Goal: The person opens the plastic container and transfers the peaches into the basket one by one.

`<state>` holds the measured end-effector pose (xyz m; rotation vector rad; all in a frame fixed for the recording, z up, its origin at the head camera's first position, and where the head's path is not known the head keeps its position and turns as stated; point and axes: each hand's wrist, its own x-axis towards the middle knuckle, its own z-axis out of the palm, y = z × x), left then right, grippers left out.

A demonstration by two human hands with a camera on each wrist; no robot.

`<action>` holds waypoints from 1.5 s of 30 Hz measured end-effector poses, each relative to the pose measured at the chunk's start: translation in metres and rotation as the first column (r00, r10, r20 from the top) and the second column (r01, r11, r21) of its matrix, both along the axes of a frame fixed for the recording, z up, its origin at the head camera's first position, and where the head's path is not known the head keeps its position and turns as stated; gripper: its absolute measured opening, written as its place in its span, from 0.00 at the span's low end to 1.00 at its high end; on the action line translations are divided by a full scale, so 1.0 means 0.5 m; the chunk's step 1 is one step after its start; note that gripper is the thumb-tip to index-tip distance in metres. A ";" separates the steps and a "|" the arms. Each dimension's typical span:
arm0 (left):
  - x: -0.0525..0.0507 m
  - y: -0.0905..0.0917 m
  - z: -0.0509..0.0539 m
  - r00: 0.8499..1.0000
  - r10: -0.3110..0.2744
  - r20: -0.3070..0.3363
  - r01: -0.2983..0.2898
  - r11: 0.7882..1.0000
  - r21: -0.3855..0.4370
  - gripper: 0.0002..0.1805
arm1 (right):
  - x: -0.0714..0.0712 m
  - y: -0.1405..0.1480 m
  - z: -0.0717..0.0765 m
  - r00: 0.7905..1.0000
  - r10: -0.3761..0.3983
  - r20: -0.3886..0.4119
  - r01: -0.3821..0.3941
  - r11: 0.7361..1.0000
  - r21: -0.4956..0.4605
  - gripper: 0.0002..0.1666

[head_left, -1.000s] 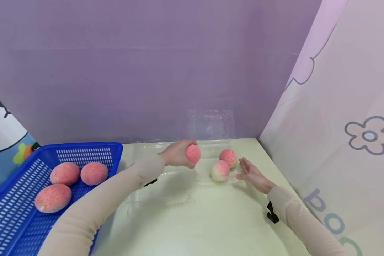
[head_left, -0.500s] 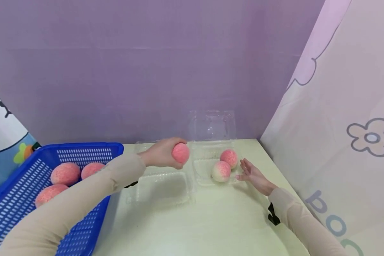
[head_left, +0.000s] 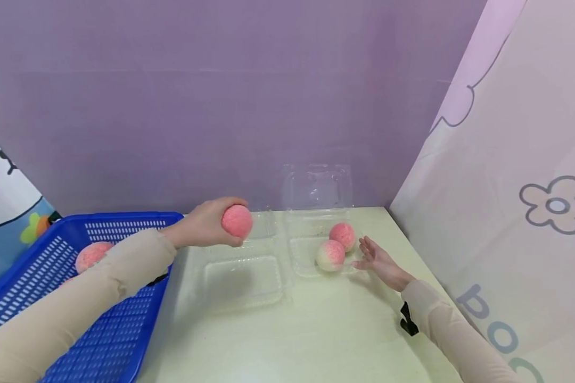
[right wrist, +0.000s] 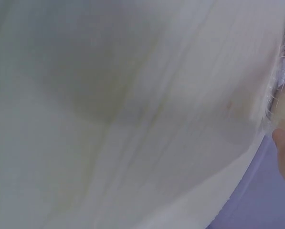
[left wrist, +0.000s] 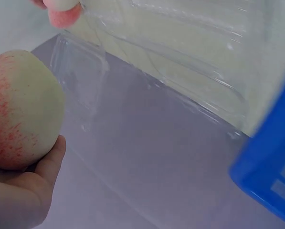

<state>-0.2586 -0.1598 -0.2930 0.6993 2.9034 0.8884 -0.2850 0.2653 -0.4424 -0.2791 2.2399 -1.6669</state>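
Note:
My left hand [head_left: 196, 224] grips a pink-and-cream peach [head_left: 237, 221] above the left clear plastic tray [head_left: 244, 282], near the blue basket. In the left wrist view, thumb or fingers cup that peach [left wrist: 27, 109] from below. Two more peaches, one pink [head_left: 342, 236] and one paler [head_left: 330, 256], sit touching each other in the right clear plastic container [head_left: 303, 263], whose lid [head_left: 318, 186] stands up behind. Just right of them, my right hand [head_left: 382, 266] is held with fingers extended and nothing in it. Only part of it shows at the right wrist view's edge.
A blue perforated basket [head_left: 120, 340] stands at the left, holding peaches [head_left: 90, 255] partly hidden by my left sleeve [head_left: 86, 298]. A purple backdrop [head_left: 220, 106] rises behind the pale table [head_left: 292, 340]; a patterned curtain [head_left: 498, 159] borders the right.
My left hand has moved left with the peach, from beside the right container to over the left tray near the basket. My right hand has stayed in nearly the same place.

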 end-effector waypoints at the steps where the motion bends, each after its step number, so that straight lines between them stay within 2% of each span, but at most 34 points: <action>1: 0.001 -0.011 0.000 1.000 0.006 -0.005 -0.006 1.000 0.001 0.40 | 0.000 0.000 0.000 1.000 -0.001 0.004 0.001 1.000 -0.003 0.59; 9: 0.019 -0.092 0.002 0.998 0.067 0.001 -0.067 0.998 -0.014 0.40 | -0.001 -0.002 -0.001 1.000 0.013 0.006 -0.012 1.000 -0.012 0.59; 14: 0.033 -0.132 0.001 0.997 0.077 0.015 -0.077 0.997 -0.007 0.41 | 0.000 0.000 -0.001 1.000 0.008 -0.001 -0.008 1.000 -0.004 0.59; 22: 0.048 -0.186 -0.015 0.994 0.100 -0.040 -0.102 0.994 -0.037 0.42 | 0.002 0.002 0.001 1.000 0.000 0.004 0.000 1.000 0.000 0.59; 25: 0.059 -0.206 -0.016 0.992 0.120 -0.030 -0.122 0.991 -0.055 0.43 | 0.001 0.000 0.003 1.000 0.005 0.000 -0.005 1.000 -0.008 0.59; 29: 0.076 -0.233 -0.018 0.989 0.146 0.033 -0.144 0.987 -0.070 0.44 | 0.001 0.000 0.002 1.000 0.007 0.000 -0.007 1.000 -0.009 0.59; 34: 0.092 -0.272 -0.036 0.982 0.178 0.066 -0.172 0.981 -0.091 0.47 | -0.001 -0.003 0.001 1.000 0.013 -0.002 -0.013 1.000 -0.009 0.59; 38: 0.104 -0.296 -0.059 0.978 0.202 0.048 -0.196 0.974 -0.112 0.49 | -0.002 -0.002 -0.002 1.000 0.017 0.000 -0.017 1.000 -0.010 0.59; 45: 0.112 -0.317 -0.091 0.979 0.202 -0.009 -0.201 0.968 -0.151 0.47 | -0.001 0.002 -0.001 1.000 0.013 0.000 -0.013 1.000 -0.015 0.59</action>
